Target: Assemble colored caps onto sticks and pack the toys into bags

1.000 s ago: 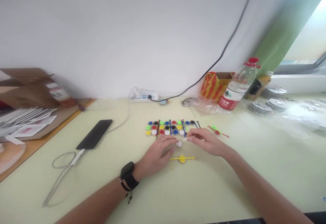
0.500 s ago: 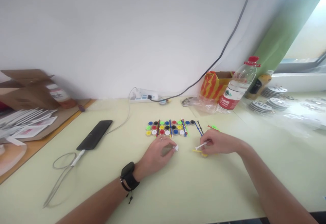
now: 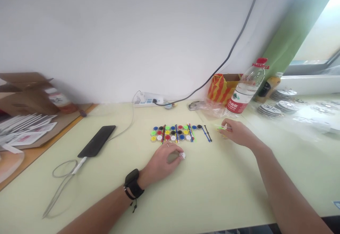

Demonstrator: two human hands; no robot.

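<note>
Between the thumb and fingertips of my left hand (image 3: pixel 163 161) is a small white disc (image 3: pixel 182 155), held just above the table. My right hand (image 3: pixel 237 132) pinches a thin white plastic stick (image 3: pixel 223 126) farther right. Green and yellowish bits show by its fingertips, partly hidden and blurred. Above my left hand, small round discs in several colours lie in rows, among them a red disc (image 3: pixel 168 137) and a yellow disc (image 3: pixel 153 138). Bundles of coloured sticks (image 3: pixel 190 133) lie across the rows. A blue stick (image 3: pixel 205 133) and a black stick (image 3: pixel 208 133) lie between the rows and my right hand.
On the left are a black phone (image 3: pixel 97 141) with its cable, a cardboard box (image 3: pixel 25 97) and papers (image 3: pixel 29 134). A power strip (image 3: pixel 148 100) stands against the wall. Back right are a large water bottle (image 3: pixel 244 92), a striped bag (image 3: pixel 221 88) and stacked discs (image 3: pixel 269 111).
My right hand has moved away and to the right with the white stick. The yellow pieces below it have left their spot on the table. My left hand stays nearly still.
</note>
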